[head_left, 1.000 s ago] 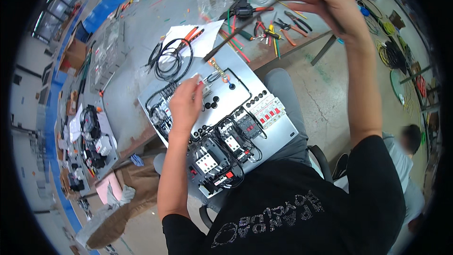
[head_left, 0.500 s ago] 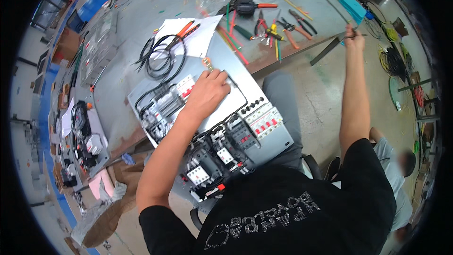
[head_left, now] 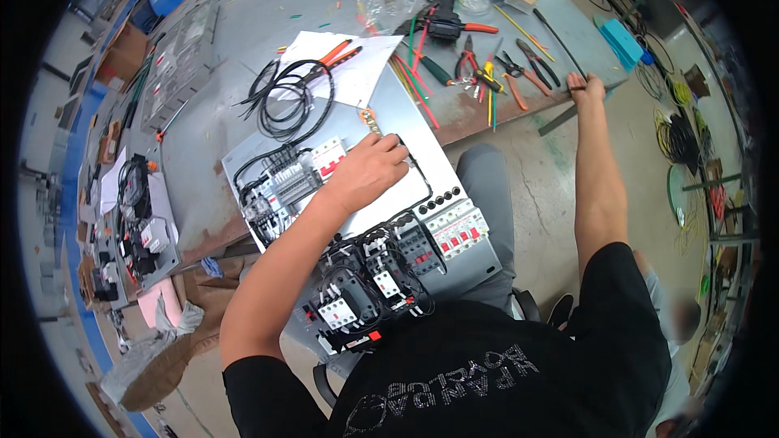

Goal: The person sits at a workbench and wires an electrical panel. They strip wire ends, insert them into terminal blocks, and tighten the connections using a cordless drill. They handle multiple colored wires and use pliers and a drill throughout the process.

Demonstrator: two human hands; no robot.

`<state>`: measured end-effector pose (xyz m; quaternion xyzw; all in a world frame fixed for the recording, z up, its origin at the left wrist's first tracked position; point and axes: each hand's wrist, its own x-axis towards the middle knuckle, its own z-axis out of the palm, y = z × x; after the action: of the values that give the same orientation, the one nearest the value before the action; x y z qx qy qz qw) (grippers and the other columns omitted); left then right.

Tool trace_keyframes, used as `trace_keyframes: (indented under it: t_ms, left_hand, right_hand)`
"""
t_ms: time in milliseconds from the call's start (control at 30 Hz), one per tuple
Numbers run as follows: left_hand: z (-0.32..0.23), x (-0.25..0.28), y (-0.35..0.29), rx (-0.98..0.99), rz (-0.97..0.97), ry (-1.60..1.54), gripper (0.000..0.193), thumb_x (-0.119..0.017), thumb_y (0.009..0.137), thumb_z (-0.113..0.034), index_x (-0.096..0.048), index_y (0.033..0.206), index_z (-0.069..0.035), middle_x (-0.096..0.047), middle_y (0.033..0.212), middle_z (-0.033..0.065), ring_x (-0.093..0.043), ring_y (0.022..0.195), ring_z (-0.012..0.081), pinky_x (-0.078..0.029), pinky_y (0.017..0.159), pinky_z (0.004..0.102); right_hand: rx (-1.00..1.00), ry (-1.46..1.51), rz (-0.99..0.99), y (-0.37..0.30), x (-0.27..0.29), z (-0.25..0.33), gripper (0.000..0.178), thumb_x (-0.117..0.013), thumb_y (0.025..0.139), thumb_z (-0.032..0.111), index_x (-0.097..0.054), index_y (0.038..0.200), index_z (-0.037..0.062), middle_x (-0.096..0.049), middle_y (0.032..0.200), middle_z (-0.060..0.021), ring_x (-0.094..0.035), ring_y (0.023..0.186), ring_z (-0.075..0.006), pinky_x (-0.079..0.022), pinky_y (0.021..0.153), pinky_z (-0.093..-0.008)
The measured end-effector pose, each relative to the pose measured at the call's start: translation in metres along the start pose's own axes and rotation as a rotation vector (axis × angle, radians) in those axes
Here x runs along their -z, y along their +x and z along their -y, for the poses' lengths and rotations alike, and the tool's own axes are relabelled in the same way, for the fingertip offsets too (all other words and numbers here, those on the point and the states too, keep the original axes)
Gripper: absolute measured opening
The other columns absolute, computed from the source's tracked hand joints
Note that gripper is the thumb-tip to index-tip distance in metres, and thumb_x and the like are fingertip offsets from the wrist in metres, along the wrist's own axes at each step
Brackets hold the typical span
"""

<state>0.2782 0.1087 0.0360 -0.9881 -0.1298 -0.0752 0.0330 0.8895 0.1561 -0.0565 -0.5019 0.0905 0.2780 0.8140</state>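
My left hand (head_left: pixel 372 172) rests palm down over the white middle of a metal mounting panel (head_left: pixel 475 269), its fingers curled; what they hold, if anything, is hidden. Just beyond the fingertips lies a small orange-and-gold piece (head_left: pixel 369 120). A bent black wire (head_left: pixel 425 182) runs along the panel close beside these fingers. Out at the right table edge, my right hand (head_left: pixel 587 91) is closed at the near end of a long, thin black rod-like length (head_left: pixel 560 43). On the panel sit red-switched breakers (head_left: pixel 461 237), black contactors (head_left: pixel 337 308) and a grey terminal block (head_left: pixel 292 182).
Coiled black cable (head_left: pixel 284 113) and orange-handled pliers (head_left: pixel 333 57) lie on white paper (head_left: pixel 369 73). Several hand tools, including pliers (head_left: pixel 538 62), lie right of a black power tool (head_left: pixel 445 20). A turquoise box (head_left: pixel 621 45) is beyond my right hand. Another person (head_left: pixel 682 320) is at lower right.
My right hand has moved left and nearer along the table edge, and the black length has shifted with it. My left hand stays over the panel; the view itself has shifted slightly.
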Motion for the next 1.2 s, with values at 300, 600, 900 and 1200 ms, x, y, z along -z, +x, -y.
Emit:
trace_keyframes:
  t_ms: [300,600,900,1200]
  left_hand:
    - [-0.001,0.003,0.001,0.079,-0.006,-0.058,0.013,-0.067,0.083,-0.016,-0.068,0.093,-0.008,-0.063,0.109,0.0056,-0.059,0.112,0.0252,-0.049,0.096,0.0396]
    - [-0.007,0.064,-0.115,0.831,-0.807,-0.248,0.023,-0.074,0.090,-0.007,-0.073,0.113,-0.002,-0.072,0.114,0.0165,-0.067,0.106,0.0343,-0.052,0.095,0.0400]
    - [-0.033,0.021,-0.233,1.245,-0.882,-0.400,0.024,-0.070,0.097,-0.009,-0.071,0.119,0.001,-0.070,0.114,0.0123,-0.067,0.098,0.0216,-0.053,0.085,0.0319]
    - [-0.043,-0.011,-0.222,1.319,-0.905,-0.395,0.034,-0.070,0.098,-0.013,-0.067,0.129,0.000,-0.066,0.123,0.0147,-0.062,0.109,0.0245,-0.051,0.094,0.0351]
  right_hand:
    - [-0.006,-1.008,0.123,-0.055,0.005,0.047,0.051,-0.077,0.091,0.039,-0.059,0.117,-0.0013,-0.068,0.095,-0.0157,-0.073,0.077,-0.0279,-0.065,0.066,-0.0431]
    - [0.352,-1.090,0.320,-0.058,0.052,0.035,0.030,-0.073,0.096,0.031,-0.072,0.108,0.0032,-0.063,0.076,-0.0036,-0.061,0.061,-0.0131,-0.050,0.051,-0.0264]
    - [0.471,-1.107,0.900,-0.216,0.012,-0.049,0.030,-0.073,0.093,0.026,-0.077,0.097,-0.0034,-0.072,0.081,-0.0028,-0.065,0.062,-0.0075,-0.049,0.052,-0.0236]
    - [0.707,-1.523,1.121,-0.300,-0.091,-0.115,0.035,-0.076,0.085,0.038,-0.078,0.096,0.0053,-0.074,0.083,-0.0158,-0.072,0.077,-0.0296,-0.056,0.071,-0.0434]
